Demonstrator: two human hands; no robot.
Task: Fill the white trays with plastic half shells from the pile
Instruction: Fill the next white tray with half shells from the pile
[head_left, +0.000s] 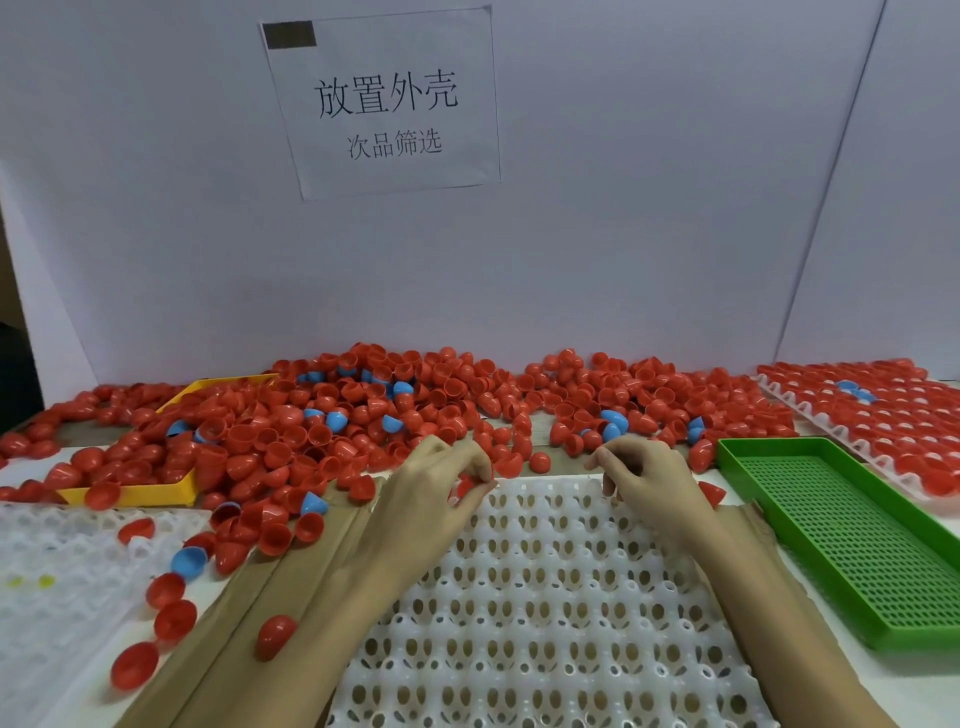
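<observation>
Head view, looking down over the worktop (883, 691): a wide pile of red half shells (395, 410), with a few blue half shells (336, 420) mixed in, runs along the foot of the white backboard and spills over a yellow tray (130, 494) at the left. Directly before the person lies a white tray (545, 597) of egg-shaped pockets; every pocket that shows holds no shell. The left hand (441, 480) reaches to the tray's far edge, its fingers curled round a red shell (464, 487) that is mostly hidden behind them. The right hand (641, 475) hovers at the same far edge near the pile, fingers bent and thumb meeting the forefinger; it seems to pinch nothing, though the fingertips are too small to be sure. A single red shell (710, 492) lies just beside its wrist. Right of the tray sits a green perforated tray (852, 540), and beyond that a filled white tray (883, 415) packed with red shells and a couple of blue ones. At the left edge lies another white tray (57, 597), with loose shells scattered over and beside it. A paper sign (384, 101) with printed characters hangs on the backboard.
</observation>
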